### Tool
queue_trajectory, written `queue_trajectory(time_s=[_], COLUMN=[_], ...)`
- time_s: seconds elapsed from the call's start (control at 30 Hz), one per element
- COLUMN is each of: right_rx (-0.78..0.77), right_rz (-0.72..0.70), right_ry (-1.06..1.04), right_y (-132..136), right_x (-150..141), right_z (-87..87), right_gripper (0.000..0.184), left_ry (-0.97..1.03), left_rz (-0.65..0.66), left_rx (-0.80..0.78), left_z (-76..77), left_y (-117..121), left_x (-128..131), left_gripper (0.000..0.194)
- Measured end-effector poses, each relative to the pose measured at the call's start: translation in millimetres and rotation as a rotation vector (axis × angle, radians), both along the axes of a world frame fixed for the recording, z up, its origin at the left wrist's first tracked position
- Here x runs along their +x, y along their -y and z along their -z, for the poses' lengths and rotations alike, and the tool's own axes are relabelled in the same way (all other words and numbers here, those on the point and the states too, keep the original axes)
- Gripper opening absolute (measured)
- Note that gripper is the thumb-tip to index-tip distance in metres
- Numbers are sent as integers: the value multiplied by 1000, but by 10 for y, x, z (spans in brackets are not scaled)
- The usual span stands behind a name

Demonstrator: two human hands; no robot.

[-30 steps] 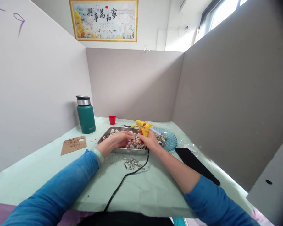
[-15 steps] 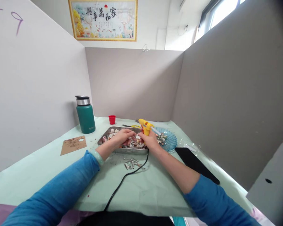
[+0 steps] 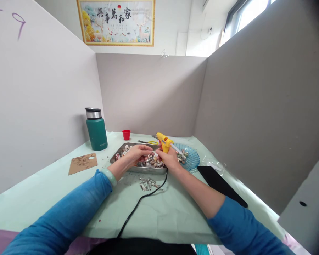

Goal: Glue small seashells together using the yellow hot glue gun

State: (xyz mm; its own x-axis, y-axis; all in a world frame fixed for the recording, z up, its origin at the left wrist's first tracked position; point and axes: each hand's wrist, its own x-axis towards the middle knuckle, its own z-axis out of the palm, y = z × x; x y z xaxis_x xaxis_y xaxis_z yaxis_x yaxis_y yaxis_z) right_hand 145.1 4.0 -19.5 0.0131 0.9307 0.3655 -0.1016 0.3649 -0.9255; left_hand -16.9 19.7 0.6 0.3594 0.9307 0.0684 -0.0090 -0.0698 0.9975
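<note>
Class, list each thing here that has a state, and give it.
Glue gun: held in right hand
Left hand: fingers bent, grasp unclear
Bottle: upright, lidded
Cup: upright
Tray: holding shells
Plate: holding small pieces
Metal pieces: heaped loosely
Cord: slack, curved
Card: flat
Yellow-handled tool: lying flat
Black board: flat

1. Left sleeve (image 3: 66,209): plain blue fabric, creased along its length, cuff (image 3: 103,181) bunched just short of the wrist (image 3: 120,170).
2. Bangle (image 3: 111,176), same arm: pale green, smooth, rounded, seated against the cuff.
3. Right sleeve (image 3: 246,226): matching blue, folds visible, edge high on the forearm (image 3: 199,193).
</note>
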Motion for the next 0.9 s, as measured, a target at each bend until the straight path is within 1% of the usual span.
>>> queue_trajectory(time_s=[0.17, 0.27, 0.33, 0.4, 0.47, 0.57, 0.67, 0.77, 0.9], right_rx=[3, -23, -37, -45, -57, -59, -55, -48, -3], right_rz=[9, 40, 31, -15, -103, -213, -265, -267, -258], right_ry=[-8, -6, -14, -19, -21, -2, 25, 53, 194], right_y=[-21, -33, -27, -9, 14, 41, 53, 58, 72], right_x=[0, 21, 48, 79, 104, 122, 123, 123, 130], right_z=[19, 11, -18, -58, -95, -123, -124, -116, -99], right_gripper=[31, 30, 31, 32, 31, 29, 30, 33, 37], left_ry=[-62, -90, -115, -131, -134, -111, -50, 12, 63], left_rz=[-79, -139, -195, -261, -332, -418, -443, -434, -457], left_rx=[56, 121, 175, 235, 284, 295, 320, 343, 371], left_z=[-32, -54, -52, -34, -7, 27, 35, 21, -6], left_y=[43, 42, 4, -64, -143, -231, -251, -228, -190], left_x=[30, 25, -3, -50, -103, -157, -164, -148, -133], left_gripper=[30, 28, 27, 27, 28, 28, 30, 32, 33])
